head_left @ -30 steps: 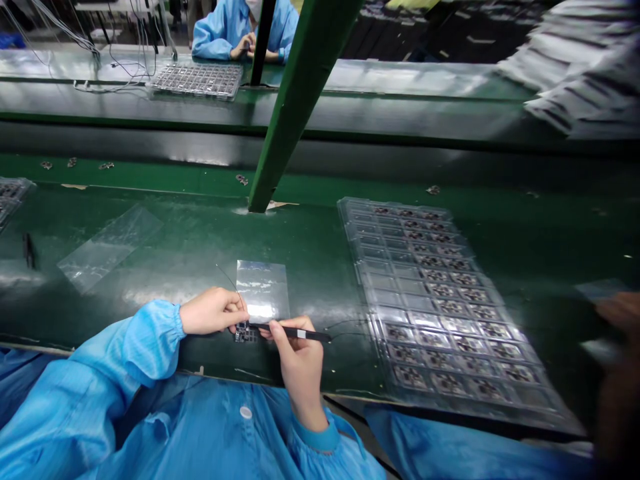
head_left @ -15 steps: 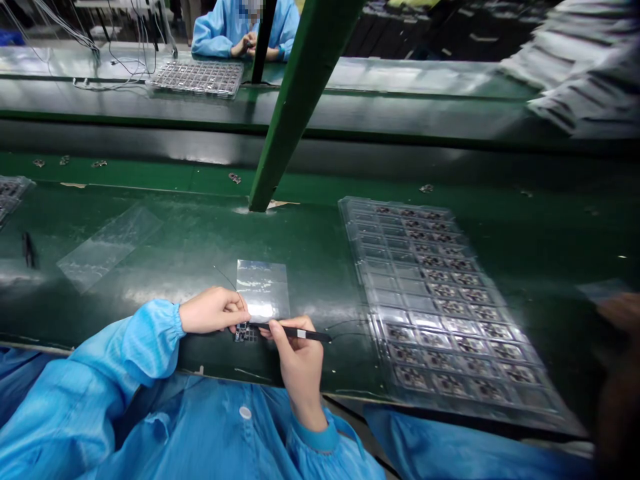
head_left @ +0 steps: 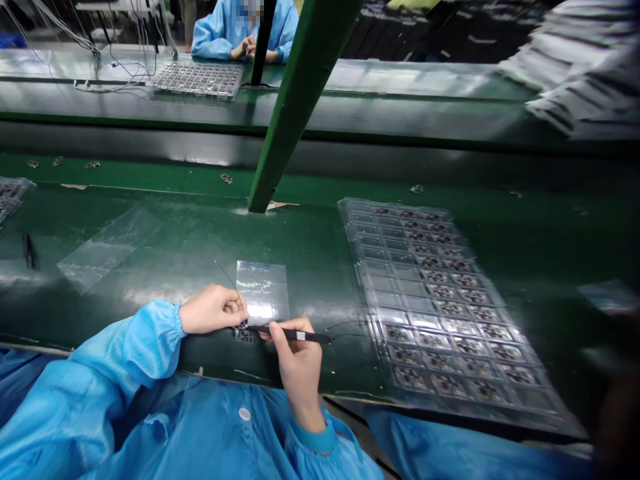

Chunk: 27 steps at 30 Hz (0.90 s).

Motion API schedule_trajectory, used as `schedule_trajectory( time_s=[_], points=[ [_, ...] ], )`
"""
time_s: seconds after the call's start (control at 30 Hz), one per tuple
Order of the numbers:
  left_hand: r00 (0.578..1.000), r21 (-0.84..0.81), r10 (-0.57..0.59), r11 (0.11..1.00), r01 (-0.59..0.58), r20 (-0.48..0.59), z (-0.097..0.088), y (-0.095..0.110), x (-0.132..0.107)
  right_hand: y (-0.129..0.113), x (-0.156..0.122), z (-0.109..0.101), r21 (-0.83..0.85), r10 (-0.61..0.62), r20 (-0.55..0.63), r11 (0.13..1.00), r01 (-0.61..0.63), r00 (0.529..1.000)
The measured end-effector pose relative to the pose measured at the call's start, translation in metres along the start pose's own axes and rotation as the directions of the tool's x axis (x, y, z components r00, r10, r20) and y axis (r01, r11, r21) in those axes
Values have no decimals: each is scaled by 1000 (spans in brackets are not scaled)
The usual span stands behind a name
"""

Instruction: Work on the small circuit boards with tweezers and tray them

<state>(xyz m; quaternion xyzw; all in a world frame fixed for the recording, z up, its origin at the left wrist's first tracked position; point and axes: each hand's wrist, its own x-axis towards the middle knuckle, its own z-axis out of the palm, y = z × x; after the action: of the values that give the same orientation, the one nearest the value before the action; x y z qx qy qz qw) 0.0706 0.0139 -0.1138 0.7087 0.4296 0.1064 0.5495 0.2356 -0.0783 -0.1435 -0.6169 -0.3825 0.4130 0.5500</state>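
Note:
My right hand grips black tweezers with a pale band, held nearly level. Their tip points left at a small circuit board lying on the green bench. Pinched closed at the board's upper edge, my left hand has a thin dark wire between its fingertips, its free end sticking up and left. Fingers partly hide the board, and I cannot tell whether the tweezers touch the wire. Just behind lies a clear plastic sheet.
On the right stands a clear compartment tray with several boards. Another clear sheet and a black tool lie left. A green post rises ahead, before a belt carrying small parts. A person sits opposite.
The tweezers' tip has shifted slightly left toward my left fingertips. Small parts on the belt have moved left. Another person's hand at the right edge has withdrawn from a plastic piece.

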Motion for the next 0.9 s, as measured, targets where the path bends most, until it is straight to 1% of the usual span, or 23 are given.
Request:
schedule_trajectory(
  time_s=[0.07,0.17,0.23,0.33,0.4,0.5,0.57,0.67,0.73,0.8,0.9],
  points=[
    [1000,-31,-5,999,5,-7,-2,-1,0,0,0,-1,19,1,-15,1000,-1,1000],
    [999,-95,-17,995,21,40,-3,1,0,0,-1,-2,67,47,-4,997,-46,999],
    [998,-97,-19,995,25,60,-2,4,-1,-2,-2,-1,60,54,61,997,-58,997],
    [998,-45,-16,999,19,54,-1,9,-3,-6,-2,1,16,17,185,1000,-21,983],
    [999,0,1,1000,-1,38,-1,11,-5,-7,-2,3,9,-1,218,1000,-1,976],
    [999,41,35,999,-36,29,-2,12,-7,-8,-2,7,-10,-30,217,999,33,976],
    [997,34,59,998,-61,51,-3,12,-8,-8,-2,10,-58,-64,207,995,78,976],
    [989,26,116,993,-119,92,-3,12,-9,-9,-4,14,-162,-144,154,972,169,977],
    [987,41,130,990,-134,89,-3,11,-9,-9,-4,16,-194,-181,135,959,205,974],
    [991,36,112,993,-115,77,-3,9,-9,-10,-3,16,-148,-160,151,972,183,975],
    [993,-22,87,996,-86,80,-2,8,-9,-10,1,13,-20,-70,190,997,76,979]
  ],
)
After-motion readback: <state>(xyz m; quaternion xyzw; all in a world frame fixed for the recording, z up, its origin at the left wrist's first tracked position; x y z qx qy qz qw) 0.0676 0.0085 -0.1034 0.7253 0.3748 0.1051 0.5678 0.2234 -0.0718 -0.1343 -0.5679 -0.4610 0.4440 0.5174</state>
